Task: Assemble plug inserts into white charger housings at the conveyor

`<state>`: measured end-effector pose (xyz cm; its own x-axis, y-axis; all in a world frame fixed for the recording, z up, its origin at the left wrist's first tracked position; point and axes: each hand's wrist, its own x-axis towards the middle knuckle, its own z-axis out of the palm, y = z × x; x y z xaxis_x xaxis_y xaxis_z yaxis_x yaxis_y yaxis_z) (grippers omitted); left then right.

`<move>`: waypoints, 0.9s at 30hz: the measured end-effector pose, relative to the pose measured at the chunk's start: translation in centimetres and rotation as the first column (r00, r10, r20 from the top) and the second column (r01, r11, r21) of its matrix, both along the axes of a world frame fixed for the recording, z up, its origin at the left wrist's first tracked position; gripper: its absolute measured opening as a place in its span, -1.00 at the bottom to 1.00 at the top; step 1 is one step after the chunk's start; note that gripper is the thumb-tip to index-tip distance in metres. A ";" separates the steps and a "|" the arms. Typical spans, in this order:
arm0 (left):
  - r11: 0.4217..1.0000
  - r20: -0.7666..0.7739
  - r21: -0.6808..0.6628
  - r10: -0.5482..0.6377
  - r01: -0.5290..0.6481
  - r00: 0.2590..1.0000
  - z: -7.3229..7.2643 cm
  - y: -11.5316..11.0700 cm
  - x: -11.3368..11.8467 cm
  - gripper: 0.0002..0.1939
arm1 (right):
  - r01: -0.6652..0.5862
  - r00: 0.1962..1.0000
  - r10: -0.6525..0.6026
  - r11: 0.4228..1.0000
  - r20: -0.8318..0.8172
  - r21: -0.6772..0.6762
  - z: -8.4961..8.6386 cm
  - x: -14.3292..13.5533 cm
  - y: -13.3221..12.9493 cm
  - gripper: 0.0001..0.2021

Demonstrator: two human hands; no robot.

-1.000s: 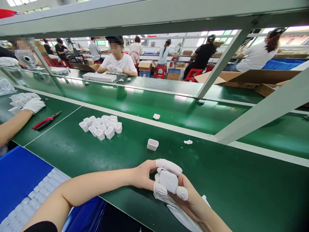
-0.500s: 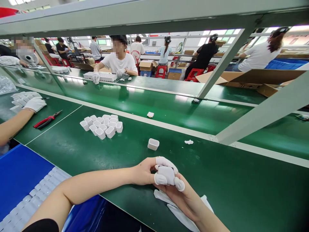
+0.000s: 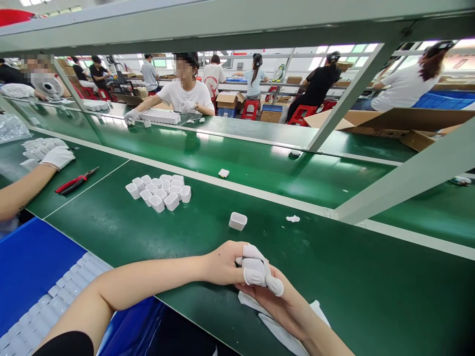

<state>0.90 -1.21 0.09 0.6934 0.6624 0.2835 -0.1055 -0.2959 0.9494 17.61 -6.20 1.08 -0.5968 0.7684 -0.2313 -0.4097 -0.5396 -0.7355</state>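
My left hand (image 3: 232,264) and my right hand (image 3: 272,291) meet near the front of the green bench, white covers on their fingertips. Between them they grip a small white case (image 3: 253,267), which the fingers partly hide. Just beyond, a white open-topped cup (image 3: 238,221) stands alone. Farther left is a cluster of several similar white cups (image 3: 158,193). Under my right wrist lies a white cloth piece (image 3: 278,332), perhaps a glove.
Pliers (image 3: 76,183) lie at the left, near a co-worker's gloved hand (image 3: 58,157). A blue bin (image 3: 29,257) holds rows of white pieces at lower left. A slanted metal post (image 3: 404,173) rises at the right. A small white scrap (image 3: 293,218) lies beyond the cup.
My fingers have shifted on the white case, and my right thumb now covers more of it. Across the bench, a co-worker's gloved hand has moved left. A small piece on the green strip has shifted left.
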 end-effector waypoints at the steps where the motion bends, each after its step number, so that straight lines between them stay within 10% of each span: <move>1: 0.998 -0.011 0.064 -0.021 0.021 1.000 0.2 0.1 -0.1 -0.70 | -0.029 0.999 0.029 0.999 0.015 0.018 0.1 0.1 0.1 -0.61; 6: 0.925 0.039 0.372 0.066 -0.075 0.997 0.4 1.0 -0.7 -0.56 | 0.025 0.997 -0.030 0.998 0.068 0.065 0.4 0.8 0.5 -0.63; 12: 0.837 -0.147 0.233 0.534 -0.496 0.833 -1.6 4.7 -2.2 -0.24 | 0.388 0.911 -0.393 0.920 0.125 0.059 0.8 1.9 1.6 -0.57; 27: 0.944 -0.470 0.266 0.306 -0.198 0.828 -1.6 3.2 -1.2 -0.33 | 0.495 0.860 -0.493 0.869 0.128 0.023 -0.6 2.9 3.3 -0.60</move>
